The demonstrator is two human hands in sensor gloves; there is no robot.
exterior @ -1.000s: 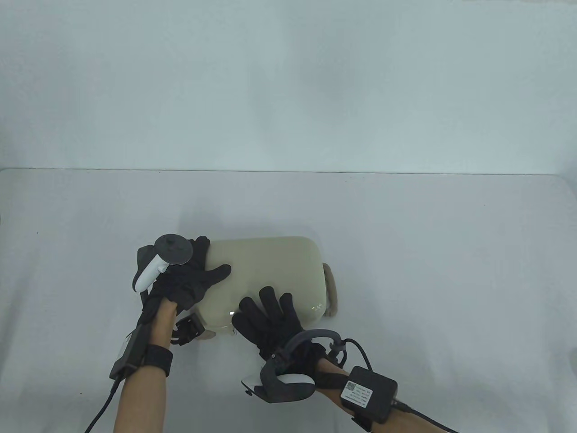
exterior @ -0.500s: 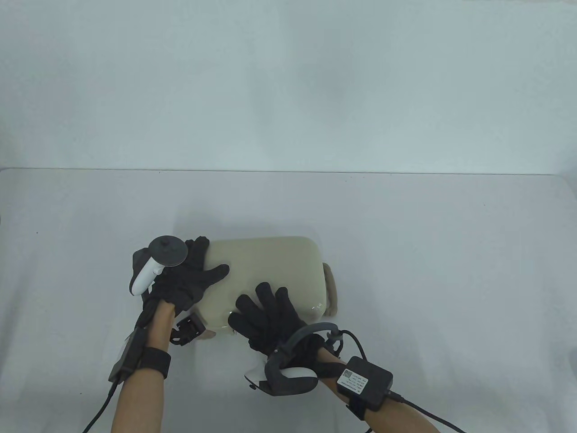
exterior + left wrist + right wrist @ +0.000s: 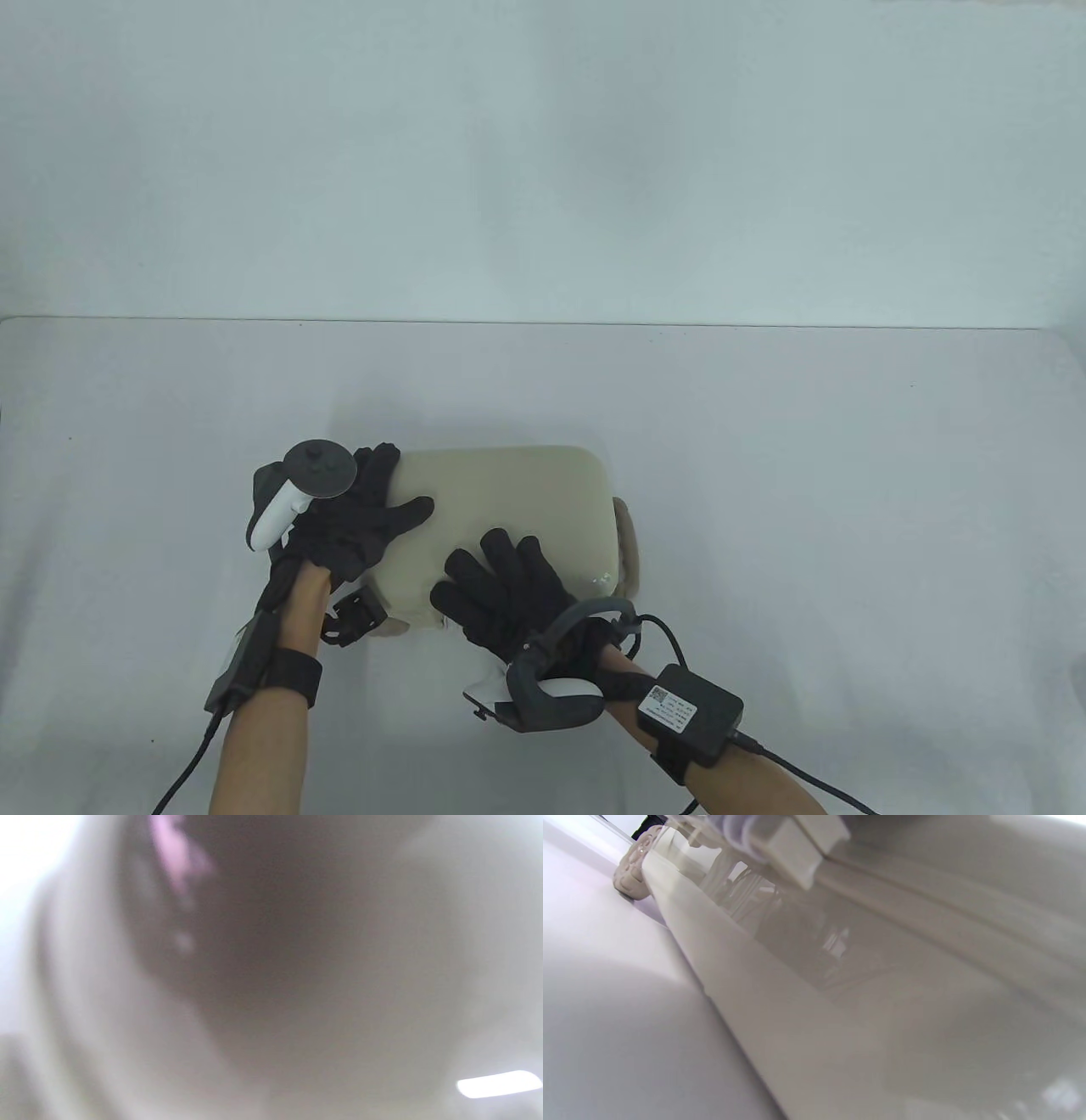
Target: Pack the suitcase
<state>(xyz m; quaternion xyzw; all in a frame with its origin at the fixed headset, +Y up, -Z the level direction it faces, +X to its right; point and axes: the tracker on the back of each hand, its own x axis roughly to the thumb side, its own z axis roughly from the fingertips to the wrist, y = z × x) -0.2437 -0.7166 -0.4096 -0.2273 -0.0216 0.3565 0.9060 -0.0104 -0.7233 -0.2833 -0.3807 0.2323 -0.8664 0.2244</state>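
A small cream hard-shell suitcase point(image 3: 517, 501) lies flat and closed on the white table, with a tan handle point(image 3: 626, 543) at its right end. My left hand point(image 3: 365, 518) lies on the case's left end, fingers spread and thumb stretched across the lid. My right hand point(image 3: 501, 577) rests flat on the lid's near edge with straight fingers. The right wrist view runs close along the suitcase point(image 3: 840, 984) side, with a latch point(image 3: 793, 853) and a wheel point(image 3: 630, 870) near its top. The left wrist view is only a blur of the shell.
The white table point(image 3: 848, 475) stretches to both sides and behind the case, ending at a pale wall. Black cables trail from both wrists toward the near edge, and a black box point(image 3: 689, 705) sits on my right forearm.
My right hand has slid a little left and nearer along the lid's front edge. The suitcase has shifted slightly. My left hand has stayed in place.
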